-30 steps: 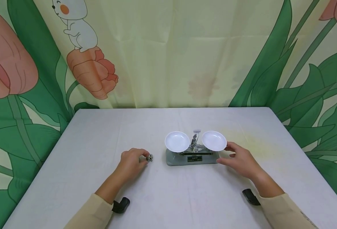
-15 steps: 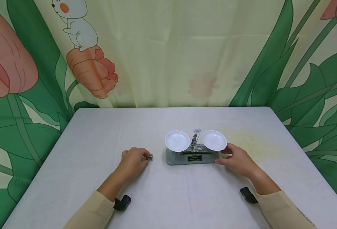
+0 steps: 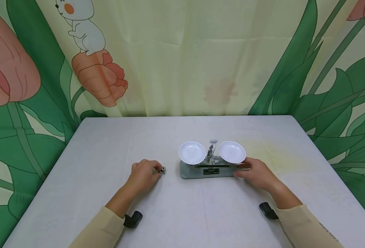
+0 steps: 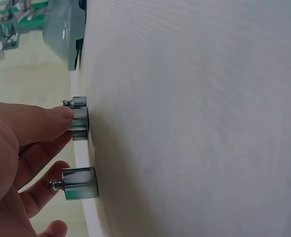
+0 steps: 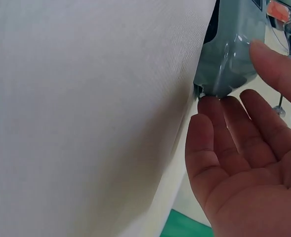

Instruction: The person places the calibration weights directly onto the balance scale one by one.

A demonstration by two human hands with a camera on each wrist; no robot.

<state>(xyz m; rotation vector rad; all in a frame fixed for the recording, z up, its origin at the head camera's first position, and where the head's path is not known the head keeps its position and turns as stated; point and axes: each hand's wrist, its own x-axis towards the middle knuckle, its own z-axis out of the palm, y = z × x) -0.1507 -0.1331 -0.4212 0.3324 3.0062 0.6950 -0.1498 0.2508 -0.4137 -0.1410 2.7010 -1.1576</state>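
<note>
A balance scale [image 3: 190, 172] with a grey base stands on the table, its two white pans [image 3: 192, 153] raised on either side of a central pointer. To its left, my left hand [image 3: 144, 175] pinches small metal weights [image 4: 80, 119] between thumb and fingers; they stand at the tabletop. A larger knobbed cylindrical weight [image 4: 81, 183] stands beside the lower fingers in the left wrist view. My right hand [image 3: 258, 174] is at the right end of the base, thumb near its front corner. In the right wrist view, its extended fingertips [image 5: 212, 106] touch the base's end.
A white cloth covers the table [image 3: 198, 213]. Behind it hangs a printed curtain [image 3: 182, 62] with a rabbit, a carrot and large leaves. Black wrist cameras [image 3: 133, 219] sit at both sleeves.
My right hand has shifted slightly left, closer against the scale's base. The left hand, the weights and the scale have stayed in place.
</note>
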